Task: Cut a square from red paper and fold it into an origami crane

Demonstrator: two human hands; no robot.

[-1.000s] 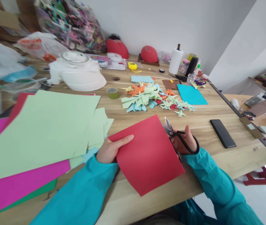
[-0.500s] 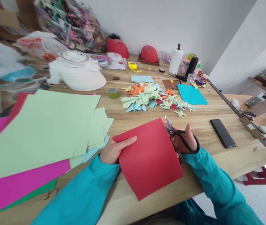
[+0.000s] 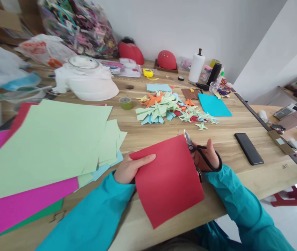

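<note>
A red sheet of paper [image 3: 168, 179] is pinched at its upper left by my left hand [image 3: 130, 168], thumb on top and the other fingers hidden beneath. My right hand [image 3: 205, 157] grips black-handled scissors [image 3: 195, 148], its thumb through one loop. The scissors lie at the red sheet's right edge; one blade shows above its top right corner, while part of the tool is behind the paper. Beyond the sheet lies a heap of folded paper stars [image 3: 161, 106] in green, orange, blue and red.
Large pale green sheets [image 3: 59, 139] overlap magenta paper [image 3: 33, 205] at left. A phone [image 3: 249, 148] lies at right. A turquoise sheet [image 3: 214, 105], tape roll [image 3: 125, 103], yellow tape measure [image 3: 148, 73] and white roll [image 3: 197, 67] are farther back on the wooden table [image 3: 232, 198].
My left hand has shifted slightly right with the red sheet, which has turned a little; its bottom corner sits lower. The scissors have barely moved.
</note>
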